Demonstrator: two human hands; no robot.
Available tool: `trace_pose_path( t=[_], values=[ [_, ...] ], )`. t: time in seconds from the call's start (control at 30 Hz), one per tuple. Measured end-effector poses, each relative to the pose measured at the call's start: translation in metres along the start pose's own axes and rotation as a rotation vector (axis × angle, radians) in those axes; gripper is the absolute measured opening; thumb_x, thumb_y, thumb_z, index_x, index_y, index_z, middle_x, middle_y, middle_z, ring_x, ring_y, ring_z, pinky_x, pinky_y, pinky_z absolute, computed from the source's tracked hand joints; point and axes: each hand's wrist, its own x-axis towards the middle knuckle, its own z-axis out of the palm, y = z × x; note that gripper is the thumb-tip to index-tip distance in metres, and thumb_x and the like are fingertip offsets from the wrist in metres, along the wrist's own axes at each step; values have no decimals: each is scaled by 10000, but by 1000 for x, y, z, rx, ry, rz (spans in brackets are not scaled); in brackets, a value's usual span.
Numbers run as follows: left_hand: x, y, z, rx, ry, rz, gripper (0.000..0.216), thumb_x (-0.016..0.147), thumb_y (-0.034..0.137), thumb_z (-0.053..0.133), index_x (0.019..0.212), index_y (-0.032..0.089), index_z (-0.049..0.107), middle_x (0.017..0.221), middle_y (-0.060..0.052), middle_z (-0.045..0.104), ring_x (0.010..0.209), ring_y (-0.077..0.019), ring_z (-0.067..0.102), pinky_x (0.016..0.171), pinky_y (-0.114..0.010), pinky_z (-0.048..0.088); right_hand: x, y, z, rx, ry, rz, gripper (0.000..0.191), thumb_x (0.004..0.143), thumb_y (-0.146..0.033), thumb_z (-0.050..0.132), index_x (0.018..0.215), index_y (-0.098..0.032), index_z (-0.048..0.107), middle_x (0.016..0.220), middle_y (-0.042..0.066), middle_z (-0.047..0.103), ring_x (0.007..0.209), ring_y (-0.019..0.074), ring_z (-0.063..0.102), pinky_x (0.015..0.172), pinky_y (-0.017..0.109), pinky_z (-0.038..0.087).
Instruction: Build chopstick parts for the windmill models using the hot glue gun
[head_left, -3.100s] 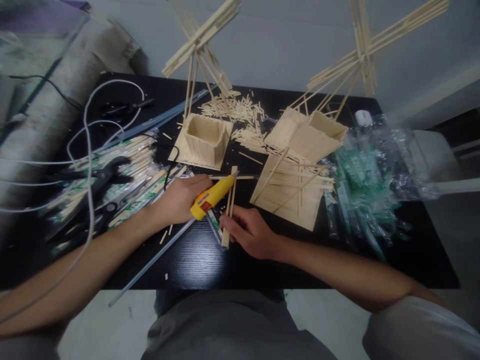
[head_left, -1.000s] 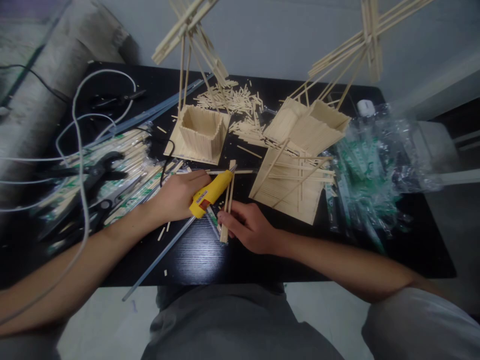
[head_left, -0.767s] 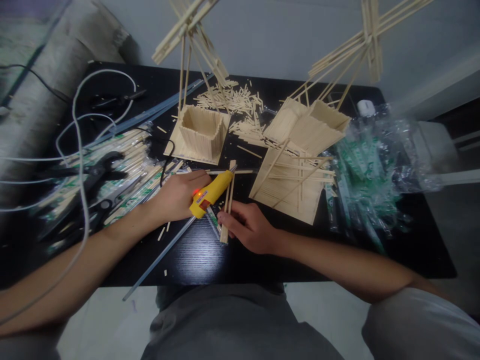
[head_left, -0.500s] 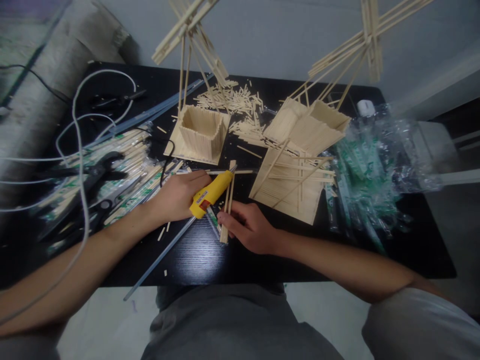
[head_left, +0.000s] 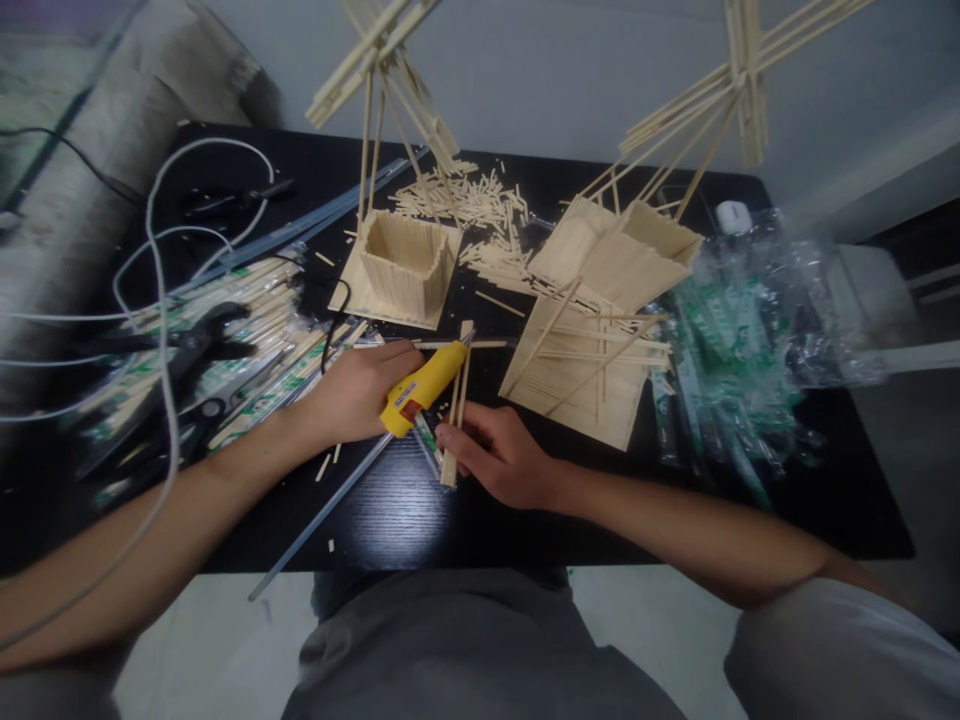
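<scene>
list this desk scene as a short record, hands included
left hand: holds a yellow glue gun
right hand: holds thin pale sticks
nozzle: by the sticks' far end, contact unclear
farther back: stick-built box on flat base, heap of short sticks
left side: scissors, wrapped sticks
right side: clear and green wrappers
surface: black tabletop
</scene>
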Motion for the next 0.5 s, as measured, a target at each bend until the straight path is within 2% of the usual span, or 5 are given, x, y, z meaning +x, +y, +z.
trace_pose_path(
  t=[0.5],
  values=[
    [1,1,0,10,-2,21,177,907,263,522,749,185,499,737,-11,565,643,-108,501,604,-219,368,0,-1,0,-16,4,-6,328,1001,-407,542,798,-154,587,591,-44,537,527,58,462,525,179,355]
  ],
)
